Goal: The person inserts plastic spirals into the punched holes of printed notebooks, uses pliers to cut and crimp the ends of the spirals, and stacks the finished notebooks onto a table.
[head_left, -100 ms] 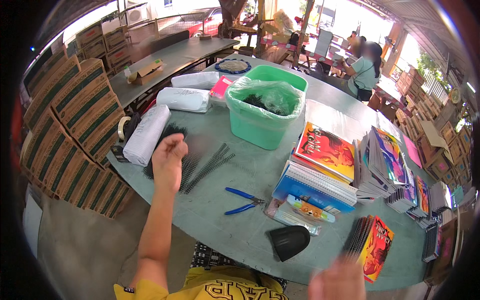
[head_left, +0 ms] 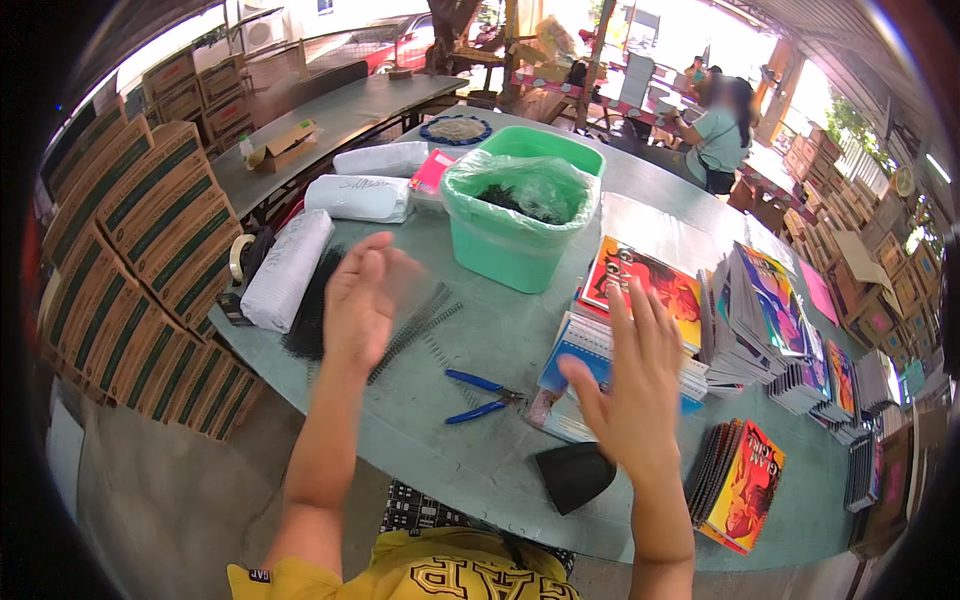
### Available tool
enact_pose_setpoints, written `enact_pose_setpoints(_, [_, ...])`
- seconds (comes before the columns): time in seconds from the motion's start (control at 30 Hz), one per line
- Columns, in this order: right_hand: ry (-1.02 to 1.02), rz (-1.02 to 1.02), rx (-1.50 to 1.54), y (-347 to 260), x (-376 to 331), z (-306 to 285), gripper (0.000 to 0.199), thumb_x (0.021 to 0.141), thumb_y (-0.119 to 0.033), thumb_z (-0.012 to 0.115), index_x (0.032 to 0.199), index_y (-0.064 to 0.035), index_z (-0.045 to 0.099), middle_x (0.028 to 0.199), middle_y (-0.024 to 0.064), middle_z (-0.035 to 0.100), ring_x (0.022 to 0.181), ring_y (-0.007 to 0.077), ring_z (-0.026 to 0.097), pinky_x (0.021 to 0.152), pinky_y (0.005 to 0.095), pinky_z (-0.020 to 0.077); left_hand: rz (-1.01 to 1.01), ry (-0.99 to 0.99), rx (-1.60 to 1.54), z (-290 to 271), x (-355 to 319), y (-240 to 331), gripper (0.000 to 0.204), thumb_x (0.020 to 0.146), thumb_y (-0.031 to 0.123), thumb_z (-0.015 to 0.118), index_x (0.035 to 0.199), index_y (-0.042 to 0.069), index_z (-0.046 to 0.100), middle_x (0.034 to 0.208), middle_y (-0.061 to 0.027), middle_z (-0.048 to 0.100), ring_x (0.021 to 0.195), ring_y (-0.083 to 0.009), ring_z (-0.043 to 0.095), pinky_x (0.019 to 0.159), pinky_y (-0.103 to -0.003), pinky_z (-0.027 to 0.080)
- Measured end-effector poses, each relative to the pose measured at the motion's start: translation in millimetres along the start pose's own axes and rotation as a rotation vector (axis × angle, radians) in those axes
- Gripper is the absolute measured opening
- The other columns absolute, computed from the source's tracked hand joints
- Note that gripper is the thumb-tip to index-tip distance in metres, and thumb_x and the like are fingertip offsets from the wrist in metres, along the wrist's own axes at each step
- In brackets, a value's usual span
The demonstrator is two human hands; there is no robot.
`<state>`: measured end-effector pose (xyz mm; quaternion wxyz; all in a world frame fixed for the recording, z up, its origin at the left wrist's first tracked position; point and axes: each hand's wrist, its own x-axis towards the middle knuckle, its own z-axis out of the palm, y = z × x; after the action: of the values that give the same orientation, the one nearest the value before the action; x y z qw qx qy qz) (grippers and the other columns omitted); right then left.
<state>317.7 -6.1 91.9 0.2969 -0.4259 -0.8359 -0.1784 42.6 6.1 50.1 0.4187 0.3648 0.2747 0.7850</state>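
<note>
My left hand (head_left: 358, 305) is raised over the left part of the table, beside a pile of black spiral binding coils (head_left: 318, 310). Its fingers are bent and partly smeared by motion, so whatever they hold is unclear. A few loose coils (head_left: 415, 335) fan out just right of it. My right hand (head_left: 638, 385) is lifted with fingers spread and nothing in it. Behind that hand stands a stack of spiral notebooks (head_left: 660, 280), red-and-yellow on top, blue below. Blue-handled pliers (head_left: 480, 395) lie between my hands, jaws pointing right.
A green bin (head_left: 510, 245) with a plastic liner holds black coils. White wrapped rolls (head_left: 290, 270) lie at left. A black curved object (head_left: 575, 478) and bound notebooks (head_left: 745, 490) sit near the front edge. Stacked cartons (head_left: 160, 240) flank the table; a person (head_left: 715, 140) sits beyond.
My right hand has come up from the lower edge to in front of the notebook stack, fingers spread. My left hand has shifted slightly, its fingers now blurred. The view has moved a little.
</note>
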Motion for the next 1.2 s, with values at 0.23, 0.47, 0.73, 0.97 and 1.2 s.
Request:
enact_pose_setpoints(0.23, [-0.054,0.003,0.167,18.8,-61.3,59.3,0.03,0.08,-0.018,0.058,0.109,-0.0137,0.063,0.107,0.0083,0.061,0.1,0.0241,0.058,0.088,0.0382,0.0417,-0.551,-0.481,0.22,31.5,-37.4,-66.6,0.038,0.09,0.016,0.059,0.123,0.002,0.046,0.091,-0.0073,0.063,0.076,-0.0107,0.059,0.067,-0.024,0.047])
enact_pose_setpoints(0.47, [0.009,-0.141,0.164,7.2,-63.0,55.5,0.027,0.076,-0.012,0.062,0.103,-0.0092,0.063,0.097,0.0081,0.06,0.087,0.024,0.057,0.079,0.0365,0.0433,-0.425,-0.501,0.205,14.5,-35.8,-69.5,0.028,0.085,0.006,0.064,0.11,0.0,0.056,0.097,-0.0108,0.065,0.08,-0.012,0.061,0.072,-0.025,0.049])
enact_pose_setpoints(0.73, [0.015,0.136,0.042,3.2,-23.3,82.1,0.032,0.068,-0.038,0.072,0.075,-0.0082,0.06,0.061,0.0054,0.053,0.059,0.0253,0.053,0.054,0.0371,0.0378,-0.43,-0.457,0.493,32.6,-40.5,-60.0,0.02,0.084,0.008,0.065,0.103,0.001,0.062,0.087,-0.004,0.065,0.075,-0.0099,0.06,0.066,-0.024,0.049])
enact_pose_setpoints(0.97, [-0.083,0.223,0.304,15.5,-22.1,69.8,0.015,0.073,-0.023,0.069,0.078,-0.0106,0.062,0.069,0.0059,0.063,0.066,0.0247,0.063,0.059,0.0362,0.0453,-0.073,-0.479,0.882,65.9,-56.8,-73.0,0.021,0.085,0.015,0.063,0.1,0.001,0.061,0.074,-0.0085,0.063,0.068,-0.0149,0.061,0.062,-0.028,0.048])
enact_pose_setpoints(1.2, [-0.083,0.186,0.437,6.8,-20.0,67.9,0.016,0.075,-0.021,0.067,0.088,-0.012,0.063,0.071,0.0052,0.064,0.068,0.0236,0.062,0.061,0.0363,0.0447,0.688,-0.434,1.166,56.1,-52.6,-88.8,0.021,0.085,0.021,0.063,0.098,0.004,0.06,0.085,-0.0136,0.064,0.071,-0.0318,0.06,0.064,-0.038,0.048])
